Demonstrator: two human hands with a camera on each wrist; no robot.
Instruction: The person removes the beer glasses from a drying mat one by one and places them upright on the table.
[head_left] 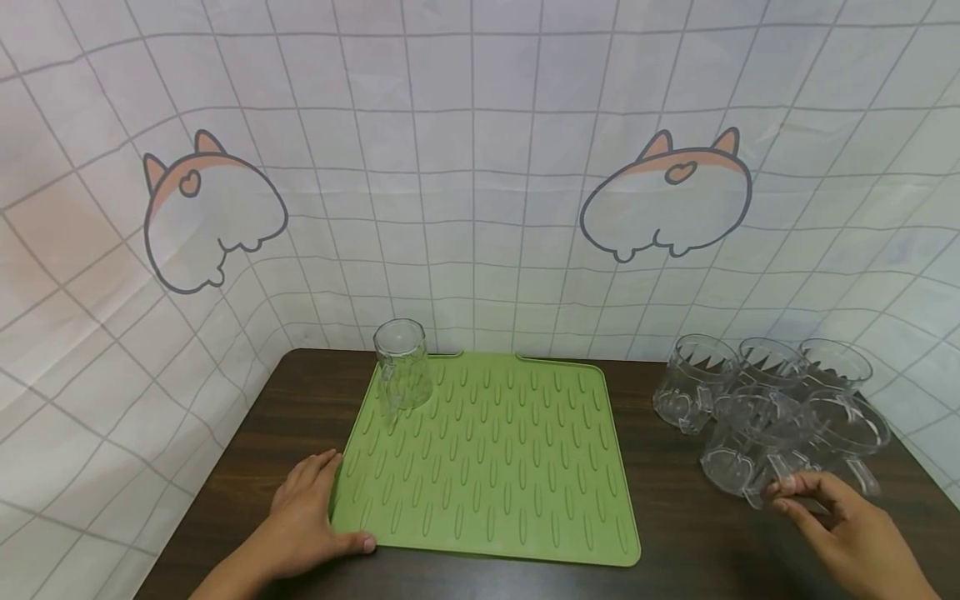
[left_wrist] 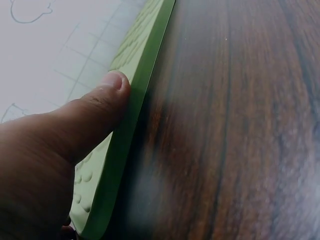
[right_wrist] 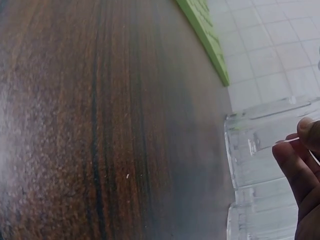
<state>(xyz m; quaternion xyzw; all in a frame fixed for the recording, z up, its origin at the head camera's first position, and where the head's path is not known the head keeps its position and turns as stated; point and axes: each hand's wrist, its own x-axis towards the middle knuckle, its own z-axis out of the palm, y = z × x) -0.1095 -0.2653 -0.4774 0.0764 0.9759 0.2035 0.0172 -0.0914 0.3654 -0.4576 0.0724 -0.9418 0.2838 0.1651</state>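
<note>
My left hand rests at the front left corner of a green ridged mat. Its fingers lie along the mat's left edge, and the thumb touches the front rim, as the left wrist view also shows. On the mat's back left corner stands a clear mug, upright, handle toward the front. At the right, my right hand pinches the handle of a clear mug between thumb and index finger. In the right wrist view, that mug appears sideways by the fingertips. Its base seems to be on the table.
Several more clear mugs stand close together at the right, among them a back left mug and a front right mug. Beneath everything is a dark wooden table. A white grid-patterned curtain surrounds the back and sides.
</note>
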